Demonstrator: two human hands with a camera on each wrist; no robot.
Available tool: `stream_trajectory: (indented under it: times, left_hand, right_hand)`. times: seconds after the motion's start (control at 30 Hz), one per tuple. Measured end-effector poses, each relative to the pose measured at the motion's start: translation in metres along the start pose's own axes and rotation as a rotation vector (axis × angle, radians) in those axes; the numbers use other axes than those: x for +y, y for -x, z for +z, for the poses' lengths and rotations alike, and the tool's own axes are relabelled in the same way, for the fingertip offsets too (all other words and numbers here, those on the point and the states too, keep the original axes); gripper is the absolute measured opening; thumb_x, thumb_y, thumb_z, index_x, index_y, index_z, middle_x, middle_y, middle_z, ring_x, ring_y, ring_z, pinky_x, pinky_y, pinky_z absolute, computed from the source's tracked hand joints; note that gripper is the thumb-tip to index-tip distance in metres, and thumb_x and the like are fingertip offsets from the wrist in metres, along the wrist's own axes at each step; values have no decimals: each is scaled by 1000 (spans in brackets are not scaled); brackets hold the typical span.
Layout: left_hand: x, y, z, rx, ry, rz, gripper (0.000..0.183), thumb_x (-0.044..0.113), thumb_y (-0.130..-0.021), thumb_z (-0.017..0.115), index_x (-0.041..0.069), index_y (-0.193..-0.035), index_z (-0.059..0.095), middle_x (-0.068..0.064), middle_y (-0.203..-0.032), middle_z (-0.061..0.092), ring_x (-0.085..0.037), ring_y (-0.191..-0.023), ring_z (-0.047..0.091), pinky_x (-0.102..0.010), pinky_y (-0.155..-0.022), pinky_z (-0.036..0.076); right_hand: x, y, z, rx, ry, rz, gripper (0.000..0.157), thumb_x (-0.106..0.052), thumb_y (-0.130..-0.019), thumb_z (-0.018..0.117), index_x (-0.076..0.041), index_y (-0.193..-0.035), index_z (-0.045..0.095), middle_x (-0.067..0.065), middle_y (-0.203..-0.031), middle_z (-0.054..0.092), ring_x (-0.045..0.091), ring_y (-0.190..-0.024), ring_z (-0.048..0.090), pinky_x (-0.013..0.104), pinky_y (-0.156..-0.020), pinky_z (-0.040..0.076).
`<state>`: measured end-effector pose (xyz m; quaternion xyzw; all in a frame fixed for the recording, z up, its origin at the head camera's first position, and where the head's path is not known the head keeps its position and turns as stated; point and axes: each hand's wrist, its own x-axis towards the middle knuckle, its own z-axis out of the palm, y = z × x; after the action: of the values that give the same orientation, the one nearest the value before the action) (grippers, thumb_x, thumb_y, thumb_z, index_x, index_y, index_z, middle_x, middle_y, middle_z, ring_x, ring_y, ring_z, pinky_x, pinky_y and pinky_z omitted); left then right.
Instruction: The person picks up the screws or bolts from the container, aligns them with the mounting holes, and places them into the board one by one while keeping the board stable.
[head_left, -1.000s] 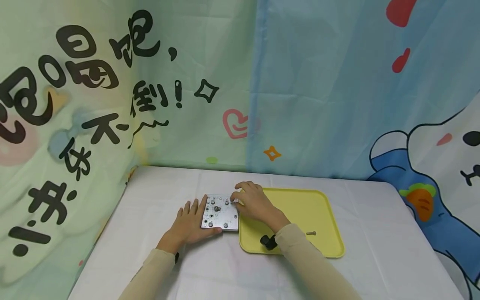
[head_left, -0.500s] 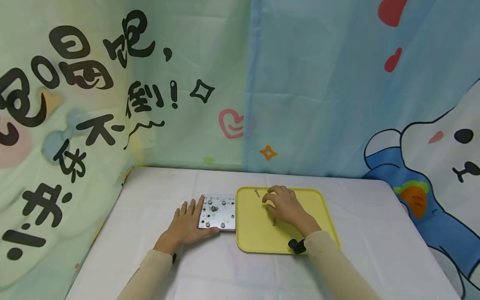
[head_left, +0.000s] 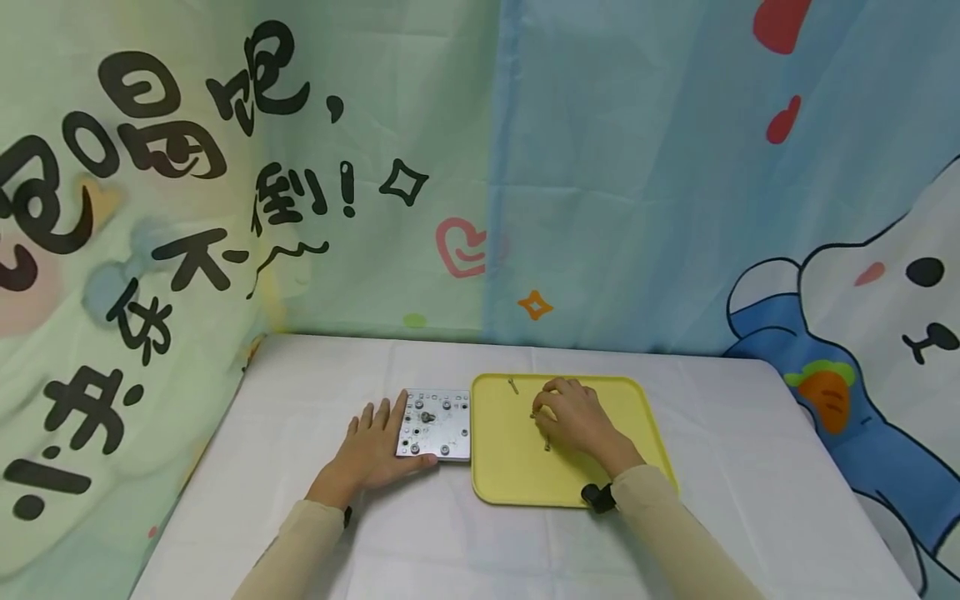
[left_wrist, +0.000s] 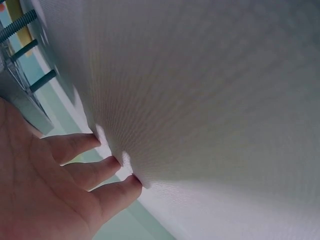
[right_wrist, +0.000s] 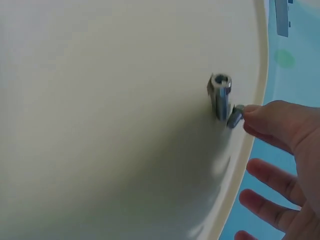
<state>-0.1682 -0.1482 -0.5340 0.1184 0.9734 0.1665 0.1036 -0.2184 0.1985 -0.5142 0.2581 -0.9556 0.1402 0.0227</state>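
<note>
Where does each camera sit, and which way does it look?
Head: on the head, looking forward and down at the metal plate and yellow tray; left hand, right hand and sleeves show.
Left wrist: on that wrist, facing the white tabletop; part of the left hand shows.
Right wrist: on that wrist, facing the tray and bolts; part of the right hand shows.
Head and right wrist share the tray.
</note>
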Motion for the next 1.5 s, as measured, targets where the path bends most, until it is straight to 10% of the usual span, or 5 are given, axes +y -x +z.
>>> stream_trajectory:
  times: [0.7, 1.23, 1.5]
  left_hand:
    - [0, -2, -1, -10, 1, -17, 117, 83, -81, 53, 14, -163, 5, -28, -159, 24, -50, -145, 17, -62, -114, 19]
    - [-2, -2, 0, -2, -3, 0, 118, 84, -80, 52, 12, -162, 7, -29, -158, 25, -50, -145, 19, -62, -114, 20]
    - [-2, -2, 2, 12, -2, -6, 117, 83, -80, 54, 13, -163, 7, -28, -158, 26, -50, -145, 19, -61, -114, 21]
  right_hand:
    - [-20, -24, 2, 4, 165, -16, 11, -16, -89, 69, -16, -78, 67, 13, -119, 60, 39, -111, 54, 63, -95, 42]
    - [-53, -38, -1, 37, 86, -89, 9, -17, -87, 75, -16, -81, 68, 13, -124, 60, 38, -118, 53, 62, -98, 41]
    - [-51, -32, 4, -88, 17, -100, 10, -27, -88, 79, -20, -87, 71, 13, -125, 59, 38, -120, 50, 62, -93, 42]
